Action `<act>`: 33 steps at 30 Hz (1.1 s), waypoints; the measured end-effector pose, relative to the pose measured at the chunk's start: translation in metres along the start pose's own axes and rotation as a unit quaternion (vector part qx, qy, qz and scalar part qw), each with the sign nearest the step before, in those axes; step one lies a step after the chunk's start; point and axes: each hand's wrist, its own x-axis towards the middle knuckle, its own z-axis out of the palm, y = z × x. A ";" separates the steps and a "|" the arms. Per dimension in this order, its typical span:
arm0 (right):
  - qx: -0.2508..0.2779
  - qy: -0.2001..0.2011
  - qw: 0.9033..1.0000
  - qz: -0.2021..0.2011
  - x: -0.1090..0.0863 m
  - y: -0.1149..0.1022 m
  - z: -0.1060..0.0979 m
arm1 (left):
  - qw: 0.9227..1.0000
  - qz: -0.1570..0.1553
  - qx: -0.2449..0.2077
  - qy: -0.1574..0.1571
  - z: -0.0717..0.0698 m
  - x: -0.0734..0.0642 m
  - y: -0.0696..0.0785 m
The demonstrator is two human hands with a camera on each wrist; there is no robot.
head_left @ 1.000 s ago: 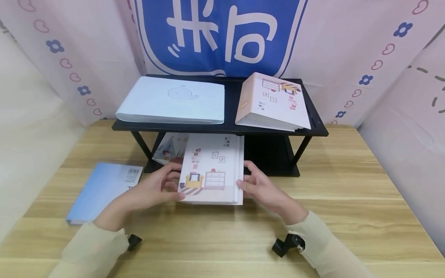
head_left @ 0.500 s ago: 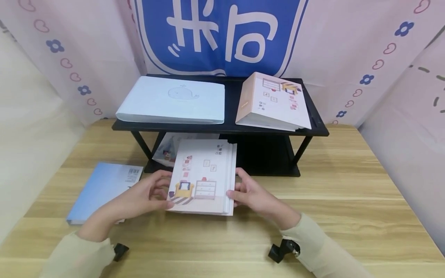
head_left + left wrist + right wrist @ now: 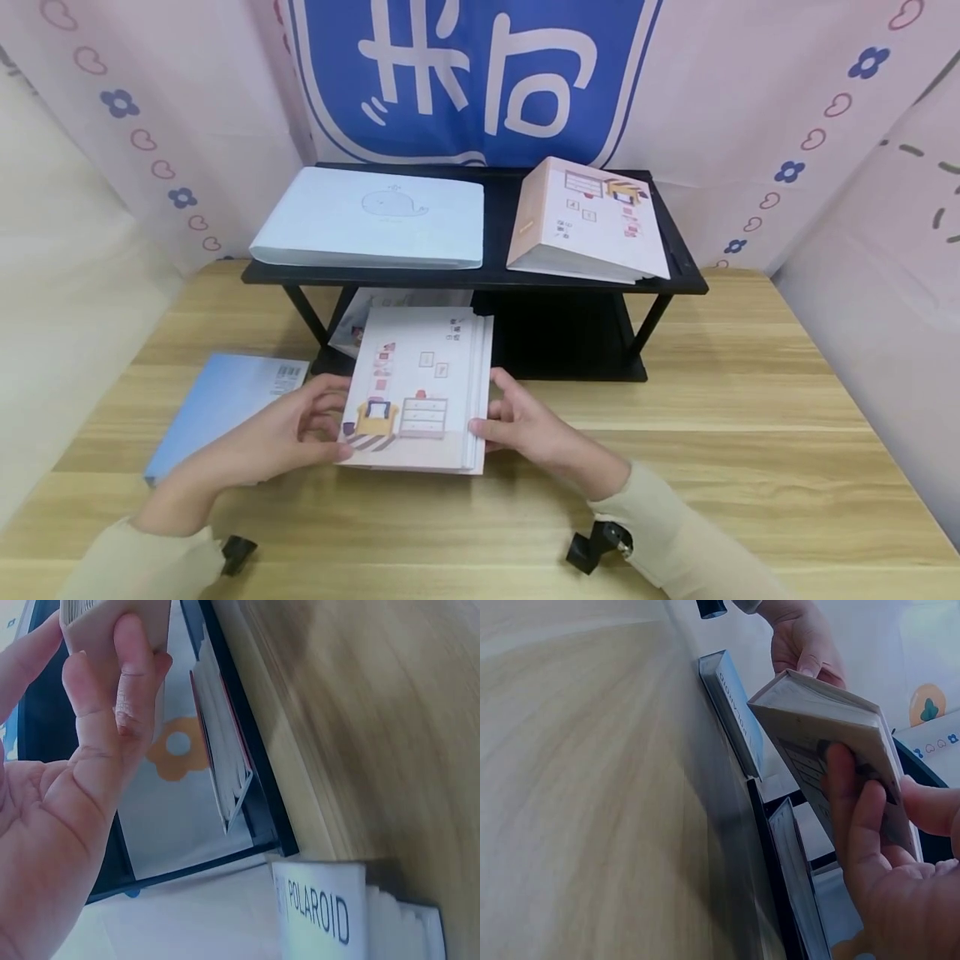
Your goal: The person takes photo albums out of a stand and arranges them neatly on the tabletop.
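Observation:
A photo album (image 3: 420, 375) with a white cover, printed with a yellow armchair and a drawer chest, is held between both hands in front of the black two-tier rack (image 3: 555, 333). My left hand (image 3: 288, 433) grips its left side, thumb on the near cover corner. On the opposite side my right hand (image 3: 528, 429) pinches it, thumb on top and fingers below. In the right wrist view the album (image 3: 840, 724) is raised above the tabletop, its page edges showing. Another illustrated album (image 3: 351, 333) lies on the lower shelf, partly covered in the head view.
Left of the rack lies a blue album (image 3: 225, 408) marked POLAROID on its spine. On the top shelf are a pale blue whale album (image 3: 375, 217) and a second armchair-print album (image 3: 592, 225). A printed cloth (image 3: 480, 83) hangs behind.
Both hands have drawn the armchair-print album out from the lower shelf, toward the person and leftward. The other albums and the rack stay put.

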 end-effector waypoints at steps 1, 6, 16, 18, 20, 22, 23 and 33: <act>0.003 -0.001 1.000 -0.001 0.000 0.000 0.001 | 1.000 0.000 0.002 -0.001 -0.001 0.000 0.000; 0.017 0.001 1.000 0.000 0.001 0.000 0.005 | 1.000 0.001 0.009 -0.005 -0.005 -0.003 -0.001; 0.031 -0.001 0.999 0.014 0.009 0.004 0.020 | 1.000 -0.008 0.002 -0.010 -0.009 -0.017 -0.013; 0.034 -0.003 0.999 0.016 0.010 0.004 0.023 | 1.000 -0.020 0.000 -0.008 -0.010 -0.021 -0.014; 0.037 -0.009 0.999 0.016 0.012 0.005 0.026 | 1.000 -0.028 0.000 -0.007 -0.011 -0.025 -0.015; 0.037 -0.015 0.999 0.014 0.014 0.006 0.029 | 0.999 -0.037 -0.001 -0.009 -0.012 -0.028 -0.016; 0.037 -0.017 0.999 0.014 0.014 0.006 0.029 | 0.999 -0.039 -0.001 -0.010 -0.012 -0.029 -0.016; 0.047 -0.027 0.998 0.015 0.024 0.009 0.039 | 0.999 -0.036 -0.008 -0.016 -0.017 -0.037 -0.028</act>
